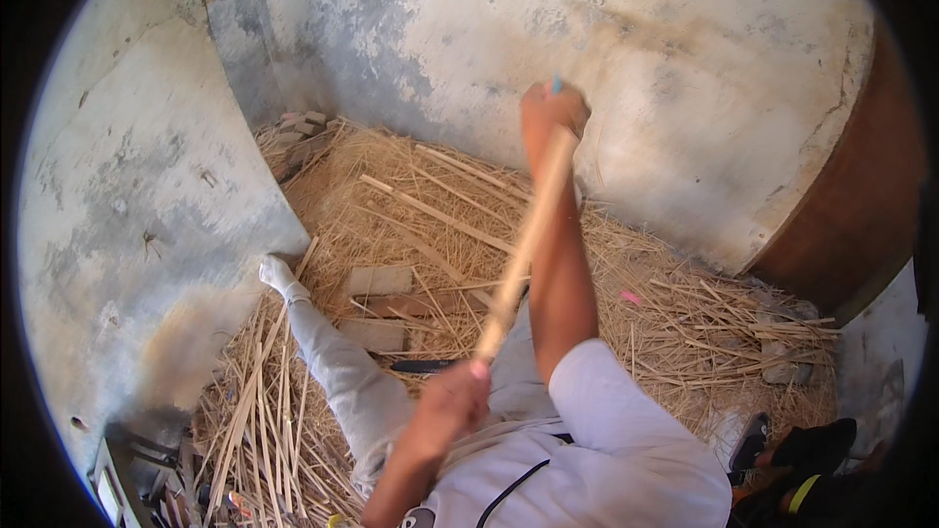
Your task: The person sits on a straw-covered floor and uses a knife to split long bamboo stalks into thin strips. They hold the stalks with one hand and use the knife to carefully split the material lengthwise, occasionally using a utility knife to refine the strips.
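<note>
A pale bamboo strip (525, 254) runs slantwise between my two hands, slightly smeared by motion. My left hand (453, 406) is closed round its near end, close to my waist; something pink shows at the thumb. With the arm stretched forward, my right hand (555, 119) is a closed fist at the strip's far end, in front of the wall. A small blue tip (557, 84) pokes out there; I cannot tell what it belongs to. Just beyond my left hand lies a dark, blade-like thing (425, 366), partly hidden.
Bamboo strips (264, 420) and shavings (333, 196) cover the floor around my spread legs. Bricks (380, 281) lie between them. Peeling walls (685, 98) stand close ahead and at left. At lower right are a shoe (751, 442) and dark clothing (817, 445).
</note>
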`<action>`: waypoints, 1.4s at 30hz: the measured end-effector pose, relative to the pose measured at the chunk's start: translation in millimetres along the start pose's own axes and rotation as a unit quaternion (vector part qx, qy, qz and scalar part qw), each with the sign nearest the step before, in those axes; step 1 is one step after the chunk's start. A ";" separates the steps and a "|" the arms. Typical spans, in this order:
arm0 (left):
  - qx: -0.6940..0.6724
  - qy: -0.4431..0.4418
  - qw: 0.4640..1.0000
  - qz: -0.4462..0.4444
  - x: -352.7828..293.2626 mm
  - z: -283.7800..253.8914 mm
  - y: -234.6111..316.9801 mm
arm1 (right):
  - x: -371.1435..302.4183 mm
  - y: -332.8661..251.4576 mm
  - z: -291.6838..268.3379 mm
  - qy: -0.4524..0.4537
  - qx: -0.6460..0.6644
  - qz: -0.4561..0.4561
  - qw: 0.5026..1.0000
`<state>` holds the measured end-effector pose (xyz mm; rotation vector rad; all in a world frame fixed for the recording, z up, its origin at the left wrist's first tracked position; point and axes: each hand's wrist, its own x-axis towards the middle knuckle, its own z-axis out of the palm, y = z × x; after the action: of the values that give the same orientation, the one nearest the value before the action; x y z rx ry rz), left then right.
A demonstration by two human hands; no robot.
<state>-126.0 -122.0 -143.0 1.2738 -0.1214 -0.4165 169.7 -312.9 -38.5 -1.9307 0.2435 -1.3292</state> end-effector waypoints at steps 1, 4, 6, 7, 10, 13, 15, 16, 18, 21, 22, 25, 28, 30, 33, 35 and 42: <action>0.001 -0.038 0.999 -0.011 -3.8 7.5 -12.0 | 35.9 -1.6 -10.5 0.011 -0.006 0.035 0.999; 0.054 -0.015 0.998 0.001 -2.8 1.3 -11.9 | 63.8 22.8 -12.3 -0.005 0.099 -0.022 0.995; 0.076 0.054 0.995 0.027 1.3 -15.4 -5.0 | 24.3 22.8 -19.3 -0.072 0.117 -0.028 0.990; 0.197 0.090 0.972 0.088 5.5 -31.9 -16.5 | -3.6 14.7 -31.8 -0.132 0.090 -0.009 0.987; 0.395 0.188 0.880 0.183 20.0 -33.9 -30.3 | -90.0 30.0 -87.0 -0.252 -0.031 -0.146 0.956; 0.452 0.206 0.860 0.118 19.6 -18.6 -18.3 | -160.8 2.2 -122.4 -0.344 -0.037 -0.219 0.912; 0.481 0.221 0.840 0.117 22.9 -16.4 -24.1 | -186.0 12.2 -105.6 -0.389 -0.064 -0.234 0.889; 0.493 0.226 0.832 0.115 24.7 -15.3 -28.7 | -195.6 19.7 -99.2 -0.411 -0.078 -0.241 0.876; 0.509 0.237 0.821 0.101 24.8 -17.2 -33.2 | -200.4 23.7 -87.7 -0.413 -0.082 -0.239 0.875; 0.519 0.239 0.816 0.084 31.1 -22.0 -36.4 | -198.5 39.4 -70.9 -0.420 -0.132 -0.248 0.863; 0.517 0.244 0.816 0.084 33.5 -24.1 -39.3 | -198.5 43.5 -62.8 -0.419 -0.154 -0.262 0.856; 0.530 0.241 0.811 0.055 26.5 -17.7 -43.2 | -166.9 68.2 -27.2 -0.351 -0.228 -0.265 0.868; 0.502 0.162 0.844 0.096 2.8 14.1 -56.4 | -48.7 111.1 -20.9 -0.341 -0.367 -0.061 0.863; 0.439 0.122 0.882 0.122 -0.9 16.9 -46.8 | -10.7 125.3 -21.3 -0.267 -0.385 -0.007 0.883; 0.286 0.080 0.951 0.090 8.8 -6.5 -31.1 | -24.5 108.6 -50.5 -0.298 -0.197 0.036 0.933; 0.172 0.057 0.982 0.054 15.6 -24.5 -38.4 | -77.3 86.3 -76.2 -0.335 -0.008 0.007 0.942; -0.010 -0.010 0.999 -0.046 7.2 -17.2 -4.8 | -190.4 33.8 -133.6 -0.322 0.064 -0.232 0.916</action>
<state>-115.1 -110.2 -153.7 1.2583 -0.0746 -0.5078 -20.4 -296.7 -175.8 -2.2696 -0.6472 -0.8674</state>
